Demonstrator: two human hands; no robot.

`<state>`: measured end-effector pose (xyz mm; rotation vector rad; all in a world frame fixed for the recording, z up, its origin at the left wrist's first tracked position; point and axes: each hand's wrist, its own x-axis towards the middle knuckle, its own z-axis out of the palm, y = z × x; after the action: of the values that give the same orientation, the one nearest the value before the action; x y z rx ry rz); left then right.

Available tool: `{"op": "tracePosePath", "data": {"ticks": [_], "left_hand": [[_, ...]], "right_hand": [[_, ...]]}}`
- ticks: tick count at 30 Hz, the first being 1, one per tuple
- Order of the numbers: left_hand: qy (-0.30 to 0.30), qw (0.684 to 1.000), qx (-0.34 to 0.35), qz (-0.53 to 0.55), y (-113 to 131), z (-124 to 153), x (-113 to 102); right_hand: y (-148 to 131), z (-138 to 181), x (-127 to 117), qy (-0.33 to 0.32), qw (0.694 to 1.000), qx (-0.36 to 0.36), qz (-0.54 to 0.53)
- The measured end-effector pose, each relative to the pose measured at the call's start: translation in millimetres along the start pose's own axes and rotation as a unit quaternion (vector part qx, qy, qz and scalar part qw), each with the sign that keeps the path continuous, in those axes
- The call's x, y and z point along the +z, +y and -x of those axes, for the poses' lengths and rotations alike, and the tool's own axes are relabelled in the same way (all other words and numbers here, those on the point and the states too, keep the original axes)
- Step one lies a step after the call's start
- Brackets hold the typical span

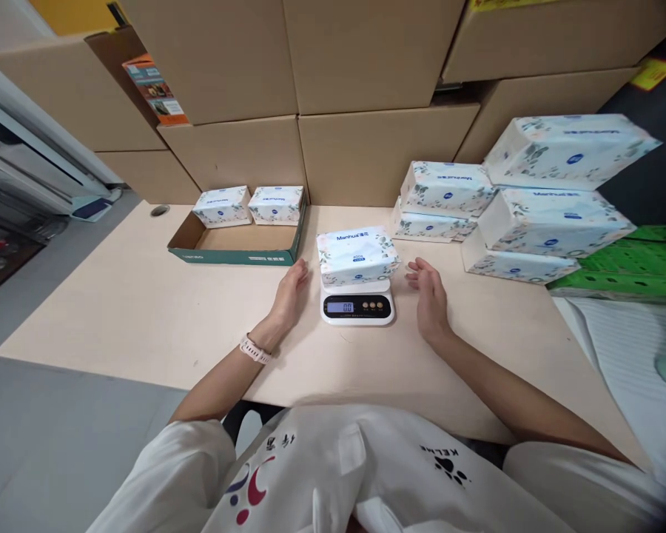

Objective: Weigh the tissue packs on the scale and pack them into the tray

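A white tissue pack (357, 254) with a leafy print rests on a small white digital scale (357, 303) whose lit display faces me. My left hand (291, 293) lies just left of the scale, fingers loosely apart, holding nothing, with a pale watch on the wrist. To the right of the scale my right hand (429, 293) hovers with its fingers relaxed and apart, also holding nothing. Neither hand touches the pack.
A shallow green-edged cardboard tray (234, 243) at the back left holds two tissue packs (248, 204). Several more packs (538, 200) are stacked at the back right. Brown cartons (360, 81) wall the far side. Green crates (627, 266) sit at the right.
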<state>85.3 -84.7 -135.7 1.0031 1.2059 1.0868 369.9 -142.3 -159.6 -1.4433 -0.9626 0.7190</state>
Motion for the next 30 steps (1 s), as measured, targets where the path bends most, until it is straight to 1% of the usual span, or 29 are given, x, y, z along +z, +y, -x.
{"op": "tracePosePath", "data": {"ticks": [2,5,11,15,21,30], "left_hand": [[0.028,0.999,-0.01,0.018,-4.2,0.3,-4.9],[0.026,0.999,-0.013,0.032,-2.9,-0.2,-7.3],[0.036,0.992,-0.033,0.115,2.9,-1.7,-9.8],[0.033,0.988,-0.05,0.144,6.3,-1.9,-12.6],[0.038,0.983,-0.077,0.163,12.0,-1.6,-13.1],[0.027,0.983,-0.079,0.164,11.9,-2.8,-16.5]], "right_hand": [[5.5,-3.3,-0.3,0.016,1.0,0.013,-0.019],[7.0,-7.4,1.3,0.019,0.999,0.003,-0.031],[4.6,-6.5,1.9,0.016,0.999,0.007,-0.033],[4.9,-6.5,1.5,0.013,0.999,0.005,-0.033],[7.2,-7.1,0.6,0.013,1.0,-0.001,-0.028],[7.5,-6.7,-0.8,0.008,1.0,-0.004,-0.018]]}}
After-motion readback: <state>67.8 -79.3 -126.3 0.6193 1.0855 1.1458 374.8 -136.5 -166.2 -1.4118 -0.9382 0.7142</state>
